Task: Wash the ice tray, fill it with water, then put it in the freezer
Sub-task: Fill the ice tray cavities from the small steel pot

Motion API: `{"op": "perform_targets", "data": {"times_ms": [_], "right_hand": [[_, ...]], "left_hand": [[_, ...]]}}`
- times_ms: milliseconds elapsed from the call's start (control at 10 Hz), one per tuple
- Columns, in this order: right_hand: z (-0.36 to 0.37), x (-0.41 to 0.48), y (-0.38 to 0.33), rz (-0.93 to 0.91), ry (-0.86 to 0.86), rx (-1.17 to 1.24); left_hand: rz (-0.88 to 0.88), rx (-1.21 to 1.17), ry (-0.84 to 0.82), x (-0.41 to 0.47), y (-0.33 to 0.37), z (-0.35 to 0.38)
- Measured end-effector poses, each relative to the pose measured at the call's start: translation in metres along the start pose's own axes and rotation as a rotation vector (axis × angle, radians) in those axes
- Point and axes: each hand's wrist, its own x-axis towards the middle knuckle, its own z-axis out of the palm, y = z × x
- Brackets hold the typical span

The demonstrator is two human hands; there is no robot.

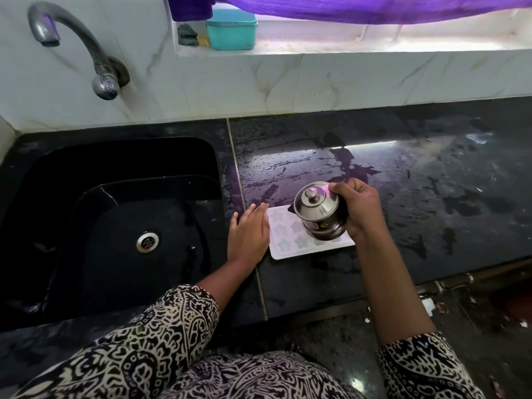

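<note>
Head view: my left hand lies flat on the black counter, fingers straight and close together, its little-finger side along the left edge of the ice tray. I cannot tell whether the hand presses on the tray's rim or only lies against it.

The tray is white, with star-shaped cells, and sits flat on the counter just right of the sink, near the counter's front edge. My right hand grips a small steel pot from its right side, with fingers curled round the body and the thumb on the rim of its lid. The pot is over the right part of the tray and hides the cells there. The lid, with 1 round knob in the middle, is on the pot and faces up toward the camera. I cannot tell whether the pot's base touches the tray or hangs just above it.

The counter behind the tray is wet, with streaks and drops that reflect purple light. The sink is black, with a round metal drain in its floor. A curved grey tap comes out of the tiled wall above it. On the window ledge stands a teal box, and a purple cloth hangs across the window. Both my sleeves are patterned in black and white.
</note>
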Motion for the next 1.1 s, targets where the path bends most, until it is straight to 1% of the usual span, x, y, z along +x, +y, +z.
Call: {"op": "perform_targets", "data": {"times_ms": [100,200,400,700,1100], "right_hand": [[-0.004,0.000,-0.003,0.024,0.007,0.107],[-0.008,0.001,-0.003,0.015,0.022,0.125],[-0.017,0.002,0.000,-0.034,0.050,-0.003],[-0.020,0.005,0.005,-0.094,0.064,-0.108],[-0.022,0.004,0.002,-0.097,0.059,-0.127]], "left_hand": [[0.003,-0.011,0.002,0.000,0.000,0.000],[0.003,-0.011,-0.008,0.000,0.000,-0.001],[0.005,-0.011,-0.010,-0.001,0.000,-0.002],[0.006,-0.014,-0.014,-0.001,0.002,-0.003],[0.000,0.003,-0.017,0.000,0.000,-0.001]]}}
